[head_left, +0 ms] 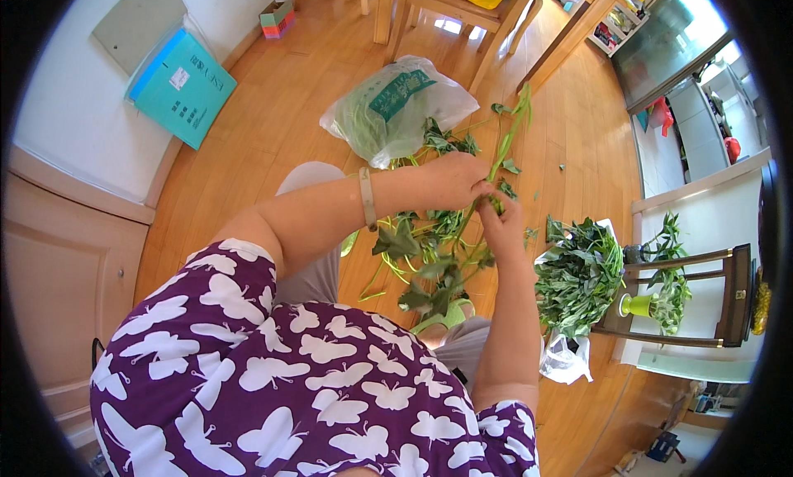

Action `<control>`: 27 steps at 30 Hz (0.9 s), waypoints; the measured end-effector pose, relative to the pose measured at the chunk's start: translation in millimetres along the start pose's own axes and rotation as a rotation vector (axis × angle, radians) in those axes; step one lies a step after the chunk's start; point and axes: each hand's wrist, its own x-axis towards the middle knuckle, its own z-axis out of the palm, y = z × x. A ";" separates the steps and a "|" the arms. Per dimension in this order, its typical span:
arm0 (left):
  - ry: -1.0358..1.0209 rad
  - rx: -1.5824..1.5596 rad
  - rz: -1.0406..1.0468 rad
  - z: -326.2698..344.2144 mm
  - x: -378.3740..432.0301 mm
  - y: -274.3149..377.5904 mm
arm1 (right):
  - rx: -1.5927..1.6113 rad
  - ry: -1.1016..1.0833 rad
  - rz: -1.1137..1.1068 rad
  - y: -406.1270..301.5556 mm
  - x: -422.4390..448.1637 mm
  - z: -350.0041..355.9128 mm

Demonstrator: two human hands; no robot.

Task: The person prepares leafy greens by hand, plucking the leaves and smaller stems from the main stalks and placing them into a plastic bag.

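My left hand (457, 178), with a bangle on its wrist, and my right hand (500, 220) meet in front of me, both closed on a bunch of green leafy stems (509, 136). The bare stem ends point up and away, while the leaves hang below the hands towards my feet. Under them, loose leaves and cut stems (396, 269) lie scattered on the wooden floor. Just beyond my left hand is a translucent plastic bag (396, 108) with green stems inside. A large heap of leafy greens (582, 279) lies to the right of my right arm.
A wooden chair (455, 6) and table legs stand ahead. At the right are a dark wooden chair (722, 297), a green potted plant (641, 305) and a white plastic bag (567, 358). A turquoise box (183, 90) leans on the left wall, with a small colourful box (277, 21) farther on.
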 end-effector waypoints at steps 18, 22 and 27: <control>0.174 -0.836 -0.290 -8.6 7.3 1.8 | 0.484 -0.008 0.195 -28.6 -10.2 -4.0; 0.191 -0.894 -0.258 -1.8 13.3 -6.9 | 0.458 -0.103 0.245 -23.2 -7.7 -15.8; 0.148 -1.006 -0.203 -15.2 9.4 9.7 | 0.632 -0.040 0.284 -20.0 -10.0 -10.5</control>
